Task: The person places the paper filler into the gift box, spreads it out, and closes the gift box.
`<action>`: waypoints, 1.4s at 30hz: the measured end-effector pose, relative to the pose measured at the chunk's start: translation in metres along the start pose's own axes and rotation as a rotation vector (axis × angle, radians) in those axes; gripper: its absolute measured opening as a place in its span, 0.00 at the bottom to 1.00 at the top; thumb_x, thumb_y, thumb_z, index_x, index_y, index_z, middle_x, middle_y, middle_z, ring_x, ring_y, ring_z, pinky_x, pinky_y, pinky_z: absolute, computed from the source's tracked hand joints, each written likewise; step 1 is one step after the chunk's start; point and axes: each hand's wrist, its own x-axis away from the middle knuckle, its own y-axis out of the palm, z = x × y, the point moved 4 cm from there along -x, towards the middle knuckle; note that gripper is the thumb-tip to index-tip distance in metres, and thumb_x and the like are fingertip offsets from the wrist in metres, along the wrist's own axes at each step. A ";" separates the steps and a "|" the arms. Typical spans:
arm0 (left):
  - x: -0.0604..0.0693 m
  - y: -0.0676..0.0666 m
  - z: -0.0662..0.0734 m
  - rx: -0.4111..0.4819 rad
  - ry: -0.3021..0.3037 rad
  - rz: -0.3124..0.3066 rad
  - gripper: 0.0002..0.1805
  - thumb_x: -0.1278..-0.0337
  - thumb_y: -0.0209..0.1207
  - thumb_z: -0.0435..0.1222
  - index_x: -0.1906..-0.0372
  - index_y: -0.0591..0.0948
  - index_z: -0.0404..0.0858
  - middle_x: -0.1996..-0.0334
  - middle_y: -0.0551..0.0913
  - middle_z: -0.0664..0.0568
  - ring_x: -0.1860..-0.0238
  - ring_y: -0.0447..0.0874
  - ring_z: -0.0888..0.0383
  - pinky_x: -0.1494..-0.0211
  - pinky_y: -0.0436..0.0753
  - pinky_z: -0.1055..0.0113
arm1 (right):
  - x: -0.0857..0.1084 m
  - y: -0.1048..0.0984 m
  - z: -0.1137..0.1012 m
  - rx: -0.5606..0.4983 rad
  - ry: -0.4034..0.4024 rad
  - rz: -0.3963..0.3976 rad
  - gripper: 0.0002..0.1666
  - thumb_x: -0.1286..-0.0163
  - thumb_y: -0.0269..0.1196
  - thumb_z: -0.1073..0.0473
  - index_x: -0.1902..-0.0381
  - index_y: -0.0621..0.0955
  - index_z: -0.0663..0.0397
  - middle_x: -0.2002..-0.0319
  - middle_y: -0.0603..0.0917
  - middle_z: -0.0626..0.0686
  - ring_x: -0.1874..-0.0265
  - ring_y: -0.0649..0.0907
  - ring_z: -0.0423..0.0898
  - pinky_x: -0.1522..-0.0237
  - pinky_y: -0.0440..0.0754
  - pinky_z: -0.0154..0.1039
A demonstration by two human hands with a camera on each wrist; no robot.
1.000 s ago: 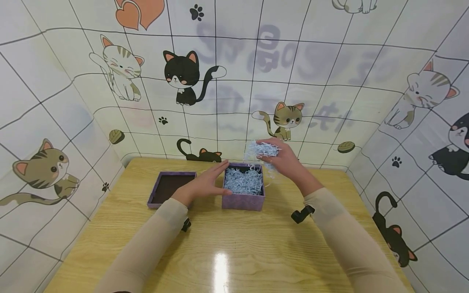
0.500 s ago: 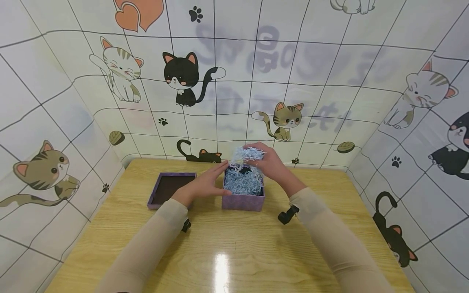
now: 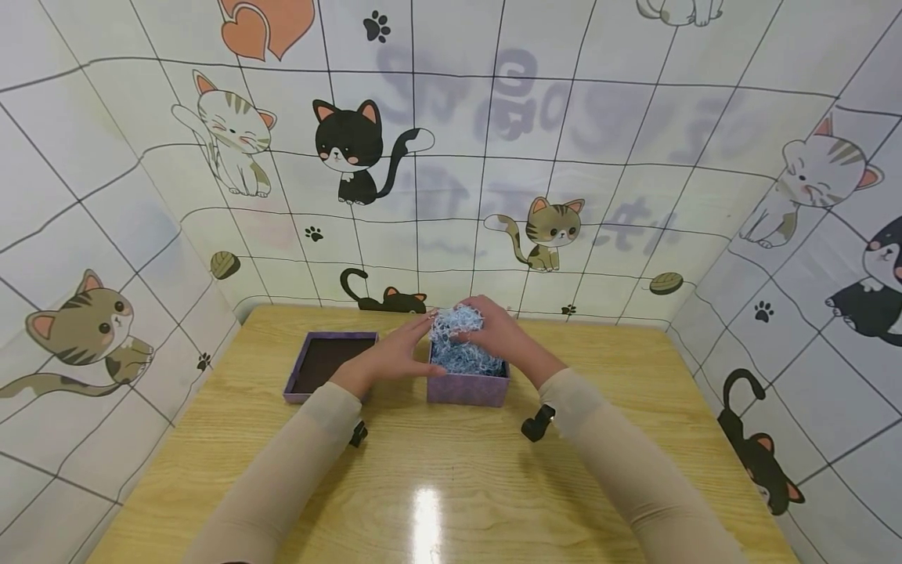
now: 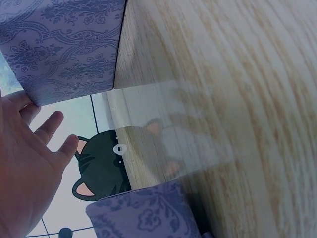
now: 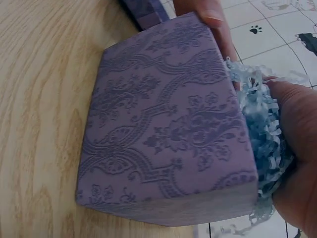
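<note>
L hand (image 4: 27, 171) partly outside L-wrist view

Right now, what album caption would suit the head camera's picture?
Right hand holding blue shreds at the mouth of an open purple box, left hand touching its edge.

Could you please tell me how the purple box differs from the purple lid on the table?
The purple box is deep, while the purple lid is shallow. The purple box holds pale blue shredded paper; the purple lid's visible inside is bare and dark. Both have patterned purple walls and sit open side up on the wooden table.
</note>
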 end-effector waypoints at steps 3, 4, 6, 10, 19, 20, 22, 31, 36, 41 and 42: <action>0.001 -0.001 0.001 0.001 -0.009 0.002 0.66 0.37 0.69 0.71 0.07 0.48 0.48 0.08 0.45 0.52 0.10 0.47 0.42 0.15 0.59 0.36 | 0.001 0.007 -0.001 0.068 -0.014 -0.069 0.41 0.25 0.78 0.52 0.21 0.75 0.57 0.26 0.77 0.59 0.24 0.75 0.60 0.23 0.73 0.61; 0.001 -0.001 0.001 0.000 -0.010 0.003 0.66 0.37 0.69 0.71 0.07 0.48 0.49 0.08 0.45 0.52 0.10 0.47 0.42 0.15 0.59 0.35 | 0.001 0.008 -0.001 0.094 -0.022 -0.089 0.42 0.25 0.78 0.52 0.20 0.75 0.57 0.25 0.77 0.59 0.24 0.75 0.60 0.23 0.73 0.61; 0.001 -0.001 0.002 0.003 -0.006 0.004 0.66 0.37 0.70 0.70 0.07 0.48 0.49 0.08 0.45 0.52 0.10 0.47 0.42 0.15 0.59 0.34 | 0.002 0.010 -0.002 0.133 -0.035 -0.125 0.45 0.26 0.78 0.51 0.19 0.73 0.57 0.23 0.75 0.59 0.23 0.74 0.60 0.23 0.73 0.61; 0.000 0.000 0.002 0.005 0.014 0.004 0.65 0.36 0.70 0.70 0.07 0.47 0.50 0.08 0.43 0.53 0.10 0.46 0.43 0.16 0.59 0.33 | 0.005 0.008 -0.007 0.169 -0.078 -0.173 0.48 0.27 0.79 0.51 0.17 0.72 0.56 0.21 0.74 0.60 0.21 0.72 0.62 0.23 0.72 0.62; 0.000 0.001 0.003 0.007 0.025 0.010 0.67 0.37 0.70 0.70 0.07 0.47 0.47 0.08 0.43 0.56 0.10 0.47 0.43 0.16 0.59 0.33 | 0.018 -0.015 -0.023 0.117 -0.141 -0.139 0.46 0.28 0.80 0.48 0.19 0.75 0.53 0.24 0.77 0.57 0.25 0.76 0.59 0.26 0.76 0.63; 0.000 0.000 0.003 0.006 0.027 0.010 0.67 0.37 0.70 0.70 0.07 0.48 0.47 0.08 0.43 0.55 0.10 0.47 0.43 0.16 0.60 0.33 | 0.018 -0.016 -0.024 0.116 -0.141 -0.119 0.43 0.27 0.79 0.48 0.21 0.77 0.54 0.26 0.78 0.57 0.27 0.78 0.59 0.28 0.78 0.62; 0.000 0.000 0.003 0.007 0.031 0.012 0.67 0.37 0.70 0.69 0.07 0.48 0.46 0.08 0.43 0.55 0.11 0.48 0.43 0.16 0.60 0.33 | 0.019 -0.017 -0.027 0.106 -0.136 -0.077 0.35 0.25 0.78 0.51 0.26 0.81 0.56 0.33 0.82 0.57 0.35 0.82 0.57 0.34 0.82 0.60; 0.000 -0.001 0.002 0.039 0.047 0.011 0.65 0.35 0.71 0.68 0.07 0.46 0.51 0.08 0.43 0.53 0.10 0.46 0.43 0.16 0.60 0.34 | 0.006 0.010 -0.016 -0.021 0.008 -0.092 0.16 0.21 0.74 0.57 0.40 0.88 0.53 0.51 0.88 0.51 0.54 0.86 0.48 0.51 0.87 0.48; 0.000 0.000 0.001 0.041 0.045 0.008 0.65 0.35 0.71 0.68 0.07 0.46 0.53 0.08 0.43 0.52 0.10 0.46 0.44 0.16 0.61 0.35 | -0.003 0.023 -0.008 -0.030 0.048 -0.154 0.16 0.21 0.72 0.60 0.39 0.88 0.55 0.49 0.89 0.52 0.49 0.87 0.49 0.45 0.87 0.49; 0.000 0.000 0.000 0.048 0.046 0.007 0.65 0.35 0.71 0.67 0.07 0.46 0.51 0.08 0.43 0.52 0.10 0.45 0.45 0.16 0.62 0.34 | -0.009 0.036 -0.007 0.095 0.078 -0.239 0.22 0.21 0.69 0.65 0.32 0.85 0.59 0.41 0.89 0.56 0.43 0.87 0.52 0.41 0.87 0.51; 0.000 0.000 0.000 0.050 0.049 0.007 0.65 0.35 0.71 0.67 0.07 0.47 0.50 0.08 0.43 0.51 0.10 0.45 0.44 0.16 0.61 0.34 | -0.010 0.038 -0.007 0.133 0.080 -0.251 0.23 0.21 0.69 0.65 0.30 0.84 0.60 0.40 0.89 0.57 0.42 0.87 0.53 0.40 0.87 0.51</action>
